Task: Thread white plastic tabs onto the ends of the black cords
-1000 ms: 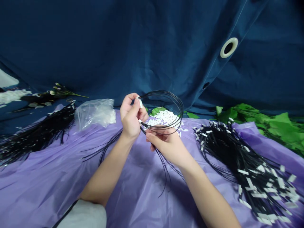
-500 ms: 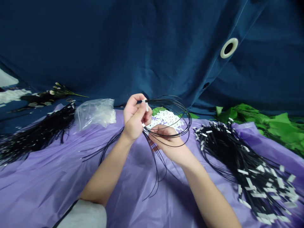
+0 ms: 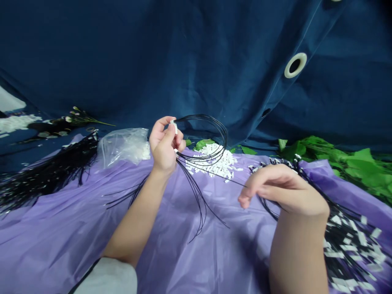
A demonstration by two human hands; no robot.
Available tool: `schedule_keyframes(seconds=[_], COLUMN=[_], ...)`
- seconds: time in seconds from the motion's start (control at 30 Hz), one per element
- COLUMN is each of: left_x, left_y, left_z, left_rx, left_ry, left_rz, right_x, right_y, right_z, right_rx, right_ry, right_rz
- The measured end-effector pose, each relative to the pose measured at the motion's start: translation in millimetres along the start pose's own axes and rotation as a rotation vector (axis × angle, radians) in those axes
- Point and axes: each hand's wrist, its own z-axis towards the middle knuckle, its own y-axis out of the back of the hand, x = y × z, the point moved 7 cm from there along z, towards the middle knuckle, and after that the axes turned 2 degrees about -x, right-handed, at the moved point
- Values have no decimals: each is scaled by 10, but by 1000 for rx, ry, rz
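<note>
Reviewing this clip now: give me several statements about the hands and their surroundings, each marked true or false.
1. The left hand holds looped black cords. True.
2. The right hand lies flat on the purple sheet. False: the right hand is raised, and a thin cord runs to its fingers.
3. Loose white pieces lie heaped on the purple sheet. True.
4. The clear bag is right of the white pieces. False: it is left of them.

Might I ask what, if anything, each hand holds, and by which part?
The left hand pinches looped thin black cords by white tabs; the right hand seemingly holds one cord, exact spot hidden.
</note>
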Motion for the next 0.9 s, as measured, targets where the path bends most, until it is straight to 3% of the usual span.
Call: schedule_keyframes(seconds=[0.1,0.27,0.4,0.6,0.67,0.8,0.9], left_x=[21,78,146,207,212,192,163], left_y=[-15,-77,-132,-194,-199,-219,-251], left_z=[-9,-78,-135,-151,-147,-176,-232], left_rx=[5,10,65,152,152,150,165], left_ry=[-8,31,62,43,38,36,40], left_rz=[18,19,4,20,34,82,98], right_x=[118,249,297,181,110,112,172], right_y=[134,239,107,-124,-124,-129,-203], right_z=[-106,-44,71,199,221,204,207], right_rx=[-105,-462,-607,-519,-579,-809,-888], right_ry=[204,488,517,436,403,407,443], right_rz=[21,54,35,29,3,-339,-623])
